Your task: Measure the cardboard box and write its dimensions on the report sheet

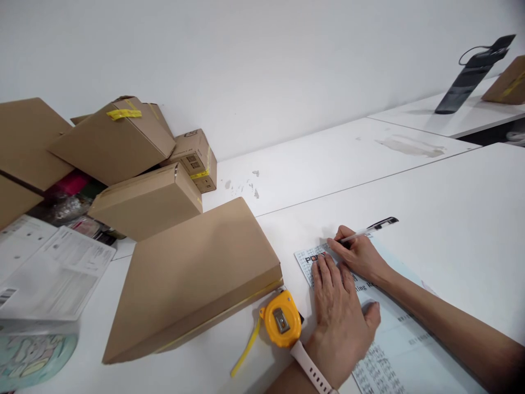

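Note:
My right hand grips a pen with a clear barrel and black cap end, its tip at the top edge of a pale blue printed paper pad. Flat on the same pad lies my left hand, fingers stretched out over the printed heading; a pale pink watch strap circles that wrist. Beside the left wrist sits an orange tape measure with a yellow strap trailing from it. To its left, a flat brown cardboard box rests on the white table. The pen's writing tip is hidden by my fingers.
Several cardboard boxes are piled at the left against the wall. A white printed package and a round green patterned item lie at the lower left. A dark water bottle and another box stand at the far right.

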A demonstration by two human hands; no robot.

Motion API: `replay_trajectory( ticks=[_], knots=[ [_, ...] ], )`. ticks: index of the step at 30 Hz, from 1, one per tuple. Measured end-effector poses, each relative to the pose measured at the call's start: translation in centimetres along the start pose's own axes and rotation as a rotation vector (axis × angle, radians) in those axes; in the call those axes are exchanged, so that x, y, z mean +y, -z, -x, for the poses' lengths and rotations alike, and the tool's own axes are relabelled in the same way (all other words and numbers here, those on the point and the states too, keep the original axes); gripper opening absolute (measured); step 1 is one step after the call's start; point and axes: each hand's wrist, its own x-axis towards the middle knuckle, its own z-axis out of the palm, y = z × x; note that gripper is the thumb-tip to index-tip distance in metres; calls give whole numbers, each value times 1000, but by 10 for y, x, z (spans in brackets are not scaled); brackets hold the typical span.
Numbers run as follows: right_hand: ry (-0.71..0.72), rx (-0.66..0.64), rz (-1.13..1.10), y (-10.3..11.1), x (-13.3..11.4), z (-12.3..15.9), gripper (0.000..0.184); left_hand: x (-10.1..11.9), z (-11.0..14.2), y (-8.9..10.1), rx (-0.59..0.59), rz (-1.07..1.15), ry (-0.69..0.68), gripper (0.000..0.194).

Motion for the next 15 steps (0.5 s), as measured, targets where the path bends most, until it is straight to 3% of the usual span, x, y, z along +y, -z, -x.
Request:
replay_trajectory(
  ticks=[9,15],
  knots=[
    [-4,-1,-8,0,-1,0,30,1,-1,0,15,-35,-5,78],
    [4,5,-11,-1,3,-1,29,0,0,-2,90,-86,-25,75]
  ],
)
